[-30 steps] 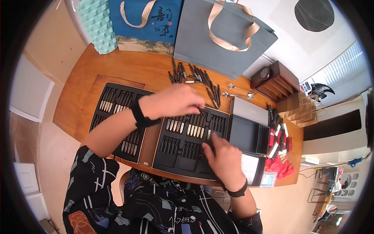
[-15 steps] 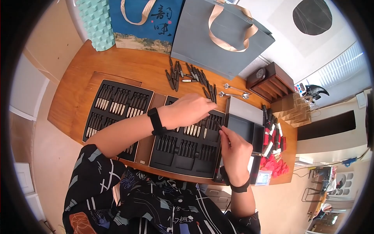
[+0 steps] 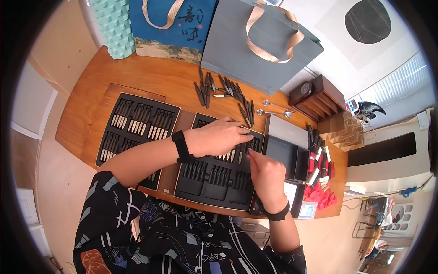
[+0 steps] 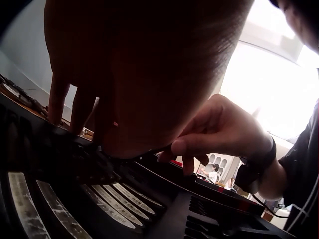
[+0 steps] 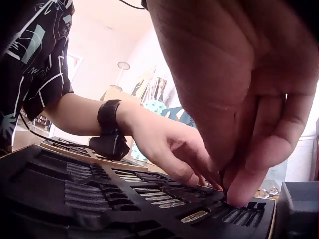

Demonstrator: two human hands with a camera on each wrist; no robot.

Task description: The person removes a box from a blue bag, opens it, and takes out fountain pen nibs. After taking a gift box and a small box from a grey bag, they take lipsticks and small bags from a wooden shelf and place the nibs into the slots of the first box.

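The right black tray (image 3: 216, 192) holds rows of slim dark pieces, some with pale, pointed faces. My left hand (image 3: 218, 138) lies low over its upper compartments with fingers extended; what is under the palm is hidden. Just to the right, my right hand (image 3: 269, 178) pinches a slim dark piece between thumb and finger over the upper-right compartment. In the right wrist view the right hand (image 5: 244, 104) has its fingertips down at that row, beside a pale-faced piece (image 5: 194, 216). The left wrist view shows the left hand's fingers (image 4: 82, 112) spread downward at the tray.
A second filled tray (image 3: 130, 122) stands at the left. Loose dark pieces (image 3: 204, 91) and metal tools (image 3: 273, 112) lie behind the trays. Paper bags (image 3: 260, 45) stand at the back; an empty dark box (image 3: 280, 153) and red items (image 3: 321, 196) are on the right.
Over the last second both hands came together over the upper-right compartments. The right hand took a dark piece in its fingertips, then moved slightly left; the left hand's fingers flattened.
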